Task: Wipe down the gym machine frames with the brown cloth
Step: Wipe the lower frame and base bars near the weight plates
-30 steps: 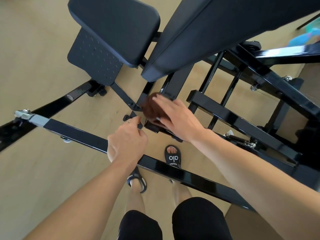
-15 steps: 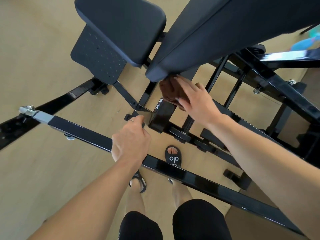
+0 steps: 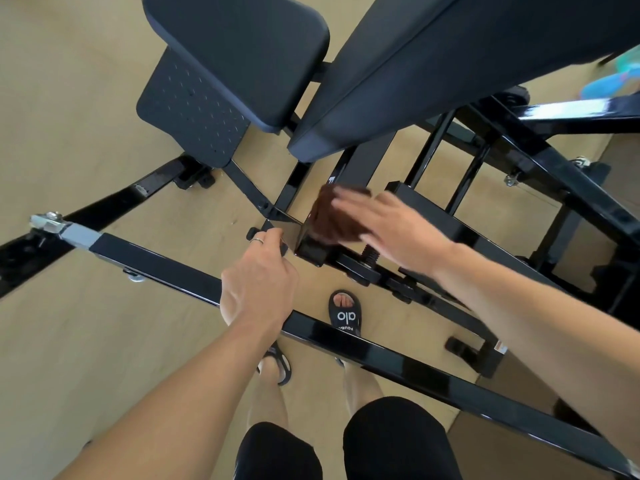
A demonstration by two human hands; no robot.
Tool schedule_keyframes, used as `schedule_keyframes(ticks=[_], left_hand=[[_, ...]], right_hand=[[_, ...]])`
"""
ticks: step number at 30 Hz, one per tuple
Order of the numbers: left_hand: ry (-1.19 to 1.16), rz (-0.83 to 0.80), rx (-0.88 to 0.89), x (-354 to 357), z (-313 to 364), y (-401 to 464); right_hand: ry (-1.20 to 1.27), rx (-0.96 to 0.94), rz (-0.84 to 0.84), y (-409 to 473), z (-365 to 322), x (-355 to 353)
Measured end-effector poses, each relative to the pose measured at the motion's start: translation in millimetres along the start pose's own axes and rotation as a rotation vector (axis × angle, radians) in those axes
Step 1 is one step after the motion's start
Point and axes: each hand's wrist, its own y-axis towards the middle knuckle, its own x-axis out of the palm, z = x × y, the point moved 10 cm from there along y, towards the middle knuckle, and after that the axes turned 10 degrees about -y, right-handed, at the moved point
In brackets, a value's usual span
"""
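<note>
Pale wooden floor (image 3: 86, 98) fills the left and lower part of the frame, and a black gym machine stands on it, its padded seat (image 3: 239, 50) at the upper centre and a long padded backrest (image 3: 467, 57) running to the upper right. At the centre of the frame the right hand (image 3: 391, 226) presses the brown cloth (image 3: 332, 220) flat against a short black upright post (image 3: 311, 244) of the machine frame, just below the lower end of the backrest; its fingers (image 3: 349, 202) lie nearly straight over the bunched cloth, blurred with motion, so whether the thumb curls under the cloth cannot be told. The left hand (image 3: 259, 285) sits at lower centre, over the long black bar (image 3: 159, 265) that crosses the frame from the left edge to the lower right, its fingers curled forward near a small black knob (image 3: 254, 233); whether it actually grips the bar or the knob is hidden by the back of the hand. As for progress, the wiping looks to be under way on this one central post, and nothing in view shows which bars are already clean, since all the black tubing shines alike. By my reckoning much remains: the long front bar, the slanted rails (image 3: 571, 188) at the right, the cross members (image 3: 450, 230) beneath them and the floor-level leg (image 3: 114, 199) at the left.
</note>
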Motion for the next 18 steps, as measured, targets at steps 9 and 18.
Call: schedule_keyframes(ticks=[9,18], left_hand=[[-0.002,0.015,-0.002,-3,3,-2],[-0.033,0.006,-0.001,-2,4,-1]], right_hand=[[0.483,0.676,0.357,5,67,-28],[0.302,0.062,-0.118,-12,-80,18]])
